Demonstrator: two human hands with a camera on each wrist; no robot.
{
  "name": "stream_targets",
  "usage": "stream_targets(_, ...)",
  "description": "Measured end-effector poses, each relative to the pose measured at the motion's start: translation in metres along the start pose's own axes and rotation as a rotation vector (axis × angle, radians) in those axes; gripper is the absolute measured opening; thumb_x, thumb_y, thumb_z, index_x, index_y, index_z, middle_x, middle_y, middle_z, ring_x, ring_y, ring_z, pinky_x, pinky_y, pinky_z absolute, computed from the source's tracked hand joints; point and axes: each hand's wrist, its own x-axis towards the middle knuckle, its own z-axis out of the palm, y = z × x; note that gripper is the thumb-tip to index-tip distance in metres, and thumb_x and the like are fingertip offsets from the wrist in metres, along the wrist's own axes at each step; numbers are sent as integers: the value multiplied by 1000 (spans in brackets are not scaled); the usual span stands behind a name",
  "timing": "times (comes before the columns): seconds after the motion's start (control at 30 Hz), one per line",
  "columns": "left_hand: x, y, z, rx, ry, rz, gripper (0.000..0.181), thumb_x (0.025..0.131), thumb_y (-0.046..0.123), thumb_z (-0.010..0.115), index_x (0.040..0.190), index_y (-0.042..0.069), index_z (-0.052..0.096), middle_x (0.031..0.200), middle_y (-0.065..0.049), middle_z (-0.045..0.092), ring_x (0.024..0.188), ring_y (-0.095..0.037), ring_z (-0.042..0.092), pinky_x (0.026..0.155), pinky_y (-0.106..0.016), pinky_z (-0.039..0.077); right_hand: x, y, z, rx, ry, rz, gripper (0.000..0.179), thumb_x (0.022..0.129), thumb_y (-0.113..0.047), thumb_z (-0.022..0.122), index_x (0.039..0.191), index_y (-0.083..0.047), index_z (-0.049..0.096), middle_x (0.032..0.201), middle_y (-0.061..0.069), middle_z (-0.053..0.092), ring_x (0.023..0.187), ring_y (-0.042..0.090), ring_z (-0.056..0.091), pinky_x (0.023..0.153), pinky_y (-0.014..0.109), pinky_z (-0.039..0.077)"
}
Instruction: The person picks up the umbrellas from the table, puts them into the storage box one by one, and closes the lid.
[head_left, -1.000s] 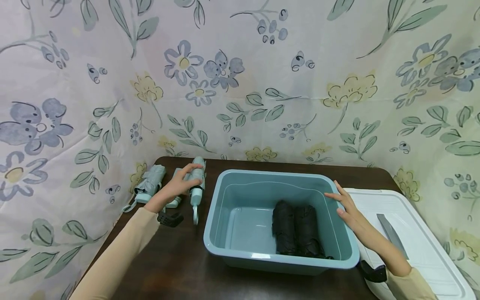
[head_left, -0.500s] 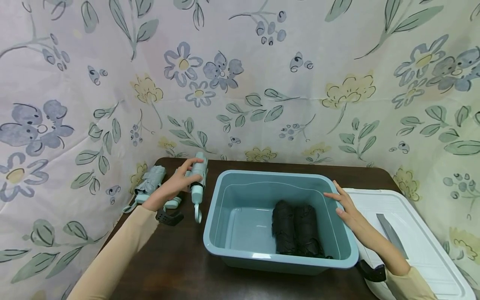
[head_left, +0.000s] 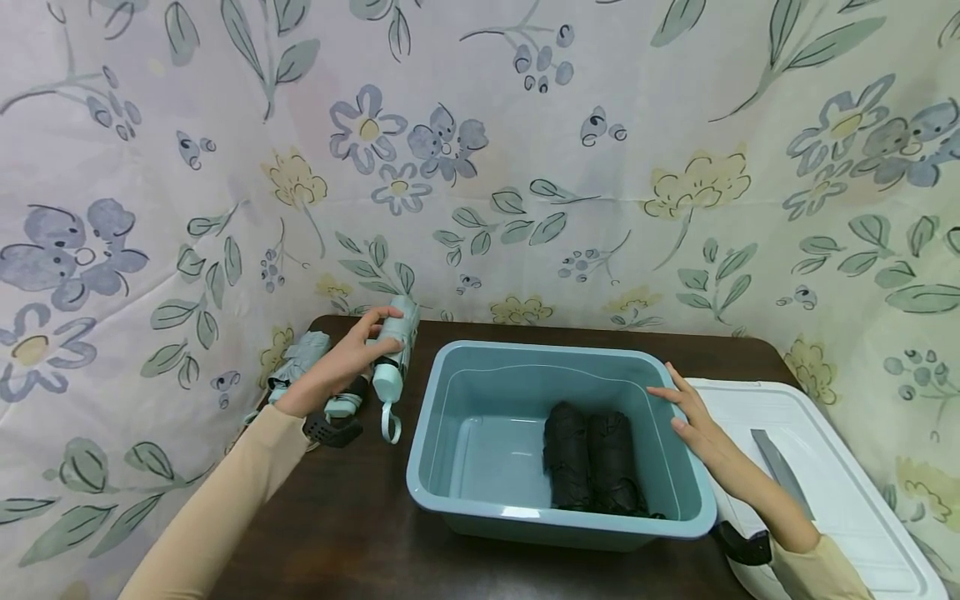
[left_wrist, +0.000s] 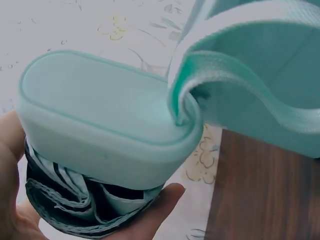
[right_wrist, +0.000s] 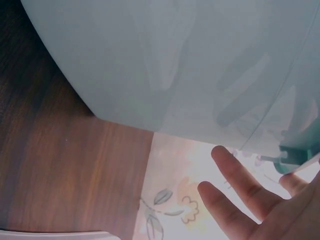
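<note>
In the head view my left hand (head_left: 348, 358) grips a folded mint-green umbrella (head_left: 401, 333), left of the light-blue bin (head_left: 442, 492). The left wrist view shows the flat end of this umbrella (left_wrist: 100, 100), its looped strap (left_wrist: 210, 65) and bundled fabric, with fingers and thumb around the fabric. On the bin's right rim lies my right hand (head_left: 697, 421), its fingers spread and fairly straight. Those fingers (right_wrist: 240, 175) appear beside the bin wall (right_wrist: 165, 75) in the right wrist view. Two black folded bundles (head_left: 567, 458) lie side by side inside the bin.
More mint-green folded umbrellas (head_left: 302, 358) lie at the table's left, partly hidden by my left arm. A white lid (head_left: 840, 467) with a grey strip lies right of the bin. Floral cloth (head_left: 480, 167) hangs behind the dark wooden table (head_left: 360, 533).
My left hand has lifted the mint-green umbrella slightly and tilted it, its strap end now facing me more. The right hand and the bin have stayed in place.
</note>
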Motion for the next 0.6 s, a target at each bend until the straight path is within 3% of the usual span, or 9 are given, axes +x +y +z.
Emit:
stream_targets(0.37,-2,21,5,-5,-39,-15,51,92,34,57,135,25,31,147,-15,13,131,-35,21,68,-40,37,0,-1,-1,0,-3,-6,43,100,-24,33,141,-14,34,156,2,-10,136,49,-3,82,80,16)
stream_targets(0.6,-2,31,15,-39,-92,-14,48,93,29,56,133,21,30,142,-17,21,116,-34,35,60,-34,34,0,-3,-1,-5,-5,-10,43,99,-24,32,141,-14,34,155,1,-10,135,50,-2,81,80,19)
